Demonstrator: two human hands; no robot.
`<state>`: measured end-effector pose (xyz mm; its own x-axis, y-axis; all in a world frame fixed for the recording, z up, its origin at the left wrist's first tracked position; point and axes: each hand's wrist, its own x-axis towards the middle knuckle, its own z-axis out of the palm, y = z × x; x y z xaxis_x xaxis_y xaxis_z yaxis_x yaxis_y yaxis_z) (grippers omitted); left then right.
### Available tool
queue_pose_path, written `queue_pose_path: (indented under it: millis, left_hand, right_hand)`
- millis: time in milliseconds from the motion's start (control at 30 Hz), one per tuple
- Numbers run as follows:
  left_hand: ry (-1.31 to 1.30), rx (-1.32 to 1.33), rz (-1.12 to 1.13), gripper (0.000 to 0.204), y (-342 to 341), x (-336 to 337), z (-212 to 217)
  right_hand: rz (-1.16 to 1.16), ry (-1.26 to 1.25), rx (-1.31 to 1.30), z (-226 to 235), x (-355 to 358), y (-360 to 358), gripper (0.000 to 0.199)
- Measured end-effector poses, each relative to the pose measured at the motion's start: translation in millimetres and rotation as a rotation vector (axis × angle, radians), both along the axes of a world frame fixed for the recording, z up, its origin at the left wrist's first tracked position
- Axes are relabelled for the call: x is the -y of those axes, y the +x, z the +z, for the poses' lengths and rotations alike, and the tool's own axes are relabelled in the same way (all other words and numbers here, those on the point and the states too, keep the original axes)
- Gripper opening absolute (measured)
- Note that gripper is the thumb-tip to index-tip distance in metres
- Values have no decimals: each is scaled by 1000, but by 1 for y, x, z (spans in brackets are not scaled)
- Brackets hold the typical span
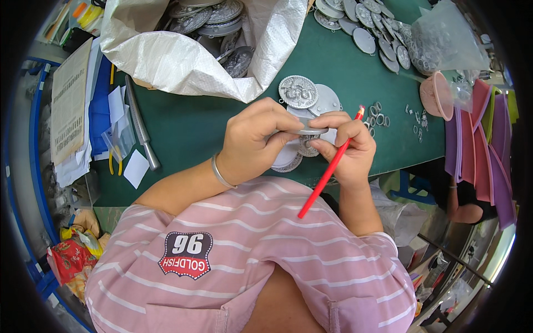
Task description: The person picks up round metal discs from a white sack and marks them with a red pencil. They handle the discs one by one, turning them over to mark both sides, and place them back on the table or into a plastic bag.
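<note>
Workbench, green-topped table (189, 119), cluttered along every edge. Left hand (252, 141): fingers curled and closed around a flat grey metal disc (311, 131), gripped at its left rim, held edge-on just above the table's near edge; silver bangle (217, 172) at the wrist. Right hand (350, 147): thumb and forefinger pinching the disc's right rim, remaining fingers wrapped around a red pencil (327, 175) slanting from above the knuckles down toward the striped pink shirt (250, 250). Directly beneath and behind the hands: small heap of round embossed metal medallions (298, 91), grey, some face up, some showing plain backs. Far left corner: white woven sack (166, 55), open, holding more grey medallions. Far right edge: overlapping row of oval grey metal pieces (366, 33), clear plastic bag (444, 39) beside them. Right edge: pink plastic bowl (436, 94), scattered small metal rings (377, 116), stack of purple foam sheets (488, 144). Left edge: steel rod (141, 125), yellow-handled pliers (115, 161), printed paper sheets (69, 100), white paper scraps.
</note>
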<state>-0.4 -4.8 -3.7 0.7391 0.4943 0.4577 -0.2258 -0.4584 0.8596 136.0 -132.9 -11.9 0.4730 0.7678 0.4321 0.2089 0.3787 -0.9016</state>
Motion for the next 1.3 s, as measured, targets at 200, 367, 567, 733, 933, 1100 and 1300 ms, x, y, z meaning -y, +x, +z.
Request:
queue_pose_path:
  millis: [200, 367, 567, 733, 933, 1100, 1300]
  left_hand:
    - [-353, -100, 19, 27, 0, 9, -2]
    - [-783, -434, -371, 28, -10, 11, -8]
    - [-635, -294, -148, 14, -18, 39, 1]
    - [-259, -83, 16, 9, -26, 50, 15]
    - [74, 53, 37, 7, -37, 59, 28]
    - [-40, 55, 15, 4, -47, 67, 31]
    - [-411, -20, -76, 14, -49, 68, 30]
  right_hand:
    - [-88, 63, -112, -8, 5, -7, 33]
    - [15, 222, -494, -6, 17, -9, 32]
    - [90, 312, -569, -8, 34, -12, 31]
    - [-38, 256, -397, -4, 50, -20, 30]
    - [-62, 233, -384, -8, 68, -34, 30]
    - [-61, 228, -355, -3, 74, -43, 31]
    - [-202, 155, -148, 6, 77, -50, 32]
